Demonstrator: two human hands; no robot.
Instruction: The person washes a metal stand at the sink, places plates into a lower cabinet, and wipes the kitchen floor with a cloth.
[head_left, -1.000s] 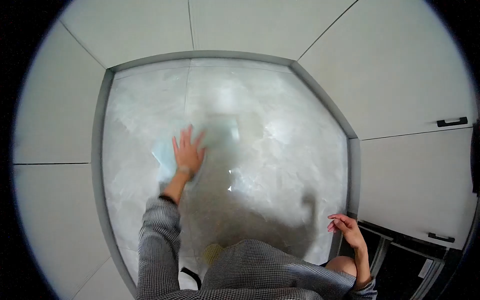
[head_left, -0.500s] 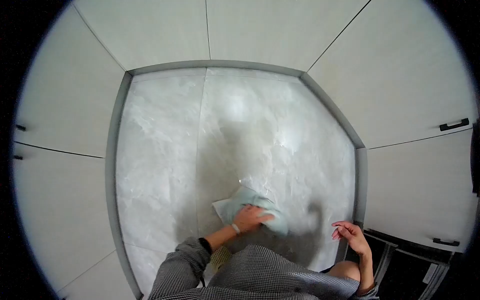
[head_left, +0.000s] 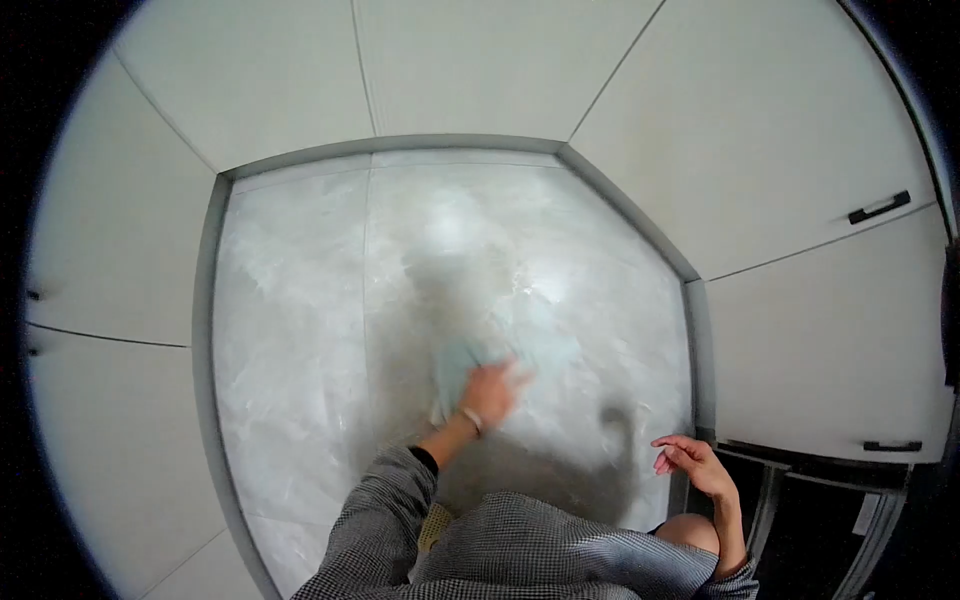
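Note:
My left hand [head_left: 490,393] presses on a pale blue-green cloth [head_left: 458,362] that lies against the grey marbled floor [head_left: 290,330]. Both hand and cloth are smeared by motion, and the palm side is hidden. Part of the cloth shows to the left of the hand, and a blurred part reaches out to the right. My right hand [head_left: 693,463] hangs above the floor's right edge beside my knee, its fingers loosely bent and apart, holding nothing.
Light cabinet doors [head_left: 470,70] surround the floor on the far side and both flanks, above a grey skirting strip [head_left: 400,147]. A black handle [head_left: 880,207] sits on a right-hand door. At the lower right is a dark appliance front [head_left: 815,530].
My left hand and the cloth have moved forward over the floor, away from my body. The view has turned slightly. My right hand keeps nearly the same pose.

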